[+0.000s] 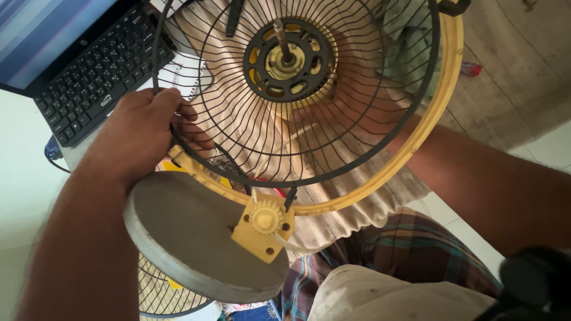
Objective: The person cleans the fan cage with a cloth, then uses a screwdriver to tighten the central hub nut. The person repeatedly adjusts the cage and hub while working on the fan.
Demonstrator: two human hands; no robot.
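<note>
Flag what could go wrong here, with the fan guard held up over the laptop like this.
The left hand grips only the rim of the wire guard; the assembly could tip, and its round grey base hangs close to the laptop keyboard. Fingers hooked through the wires may get pinched. The bare motor shaft points up and could jab. The right hand is hidden behind the guard.

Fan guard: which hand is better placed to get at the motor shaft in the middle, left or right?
Probably right. The left hand grips the wire guard at its rim, steadying it. The right forearm runs behind the guard toward the motor hub; its hand is hidden, so this is a judgement.
</note>
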